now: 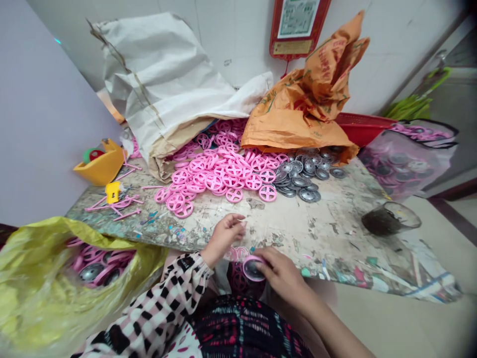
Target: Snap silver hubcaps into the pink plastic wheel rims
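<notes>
My right hand (276,271) grips a pink ring with a grey disc in it (253,268), just off the table's front edge. To its upper left, my left hand (226,236) hovers over the edge, fingers curled with gaps between them and nothing visible in them. Beyond my hands a heap of pink spoked wheels (214,181) lies on the worn table (290,233). Grey round discs (301,174) are piled at the heap's right side. Below my hands, more pink wheels (240,278) show at my lap, partly hidden.
A white sack (160,69) and an orange sack (301,109) stand behind the heaps. A yellow bag (37,273) of wheels is at left, a yellow scoop (100,166) above it. A dark cup (389,219) sits near the right edge, beyond it a clear bag (406,159).
</notes>
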Tool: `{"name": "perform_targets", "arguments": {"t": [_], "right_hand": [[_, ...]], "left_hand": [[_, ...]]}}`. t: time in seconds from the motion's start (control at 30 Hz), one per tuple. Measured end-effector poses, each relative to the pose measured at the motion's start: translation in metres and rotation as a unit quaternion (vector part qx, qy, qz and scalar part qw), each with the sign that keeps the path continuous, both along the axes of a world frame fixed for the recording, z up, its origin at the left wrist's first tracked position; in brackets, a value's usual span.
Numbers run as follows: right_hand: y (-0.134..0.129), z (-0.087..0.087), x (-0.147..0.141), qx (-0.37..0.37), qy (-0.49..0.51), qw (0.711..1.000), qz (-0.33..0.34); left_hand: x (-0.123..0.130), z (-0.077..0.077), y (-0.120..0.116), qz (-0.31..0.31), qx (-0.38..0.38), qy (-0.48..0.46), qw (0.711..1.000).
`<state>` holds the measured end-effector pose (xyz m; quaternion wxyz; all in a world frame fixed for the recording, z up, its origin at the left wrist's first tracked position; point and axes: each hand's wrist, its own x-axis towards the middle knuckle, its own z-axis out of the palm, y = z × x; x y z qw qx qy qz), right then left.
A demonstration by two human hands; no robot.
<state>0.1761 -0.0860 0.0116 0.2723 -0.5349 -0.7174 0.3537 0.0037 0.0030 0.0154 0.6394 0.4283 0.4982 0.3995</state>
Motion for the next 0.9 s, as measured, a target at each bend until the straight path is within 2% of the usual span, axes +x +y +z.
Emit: {"name": "perform_targets", "arguments": {"t": [0.1,0.17,0.3,0.4,0.5,0.57,0.67,0.8,0.9], "right_hand": [[-0.014,0.008,-0.004,0.027,-0.111,0.992,0.055],[-0.014,0.009,-0.004,0.036,-0.118,0.991,0.051],[0.009,0.005,0.006,0.057,-0.072,0.996,0.007],[0.040,0.000,0.020,0.096,-0.082,0.992,-0.021],[0.074,-0.005,0.035,0.117,-0.134,0.983,-0.048],[0.097,-0.006,0.045,0.131,-0.168,0.974,-0.073],[0.130,-0.004,0.056,0.162,-0.215,0.955,-0.127],[0.171,0.005,0.067,0.189,-0.296,0.908,-0.230],[0.197,0.011,0.073,0.174,-0.346,0.886,-0.255]], "left_hand": [[-0.012,-0.009,0.015,0.048,0.066,0.109,0.991],[-0.017,-0.012,0.026,0.055,0.146,0.201,0.967],[-0.020,-0.008,0.050,0.021,0.296,0.396,0.869],[-0.016,-0.004,0.064,-0.020,0.307,0.512,0.802],[-0.012,-0.002,0.072,-0.049,0.287,0.578,0.762],[-0.011,-0.004,0.071,-0.061,0.290,0.582,0.757],[-0.011,-0.008,0.057,-0.082,0.321,0.551,0.766],[-0.013,-0.012,0.032,-0.105,0.377,0.523,0.757],[-0.014,-0.013,0.026,-0.097,0.389,0.504,0.765]]}}
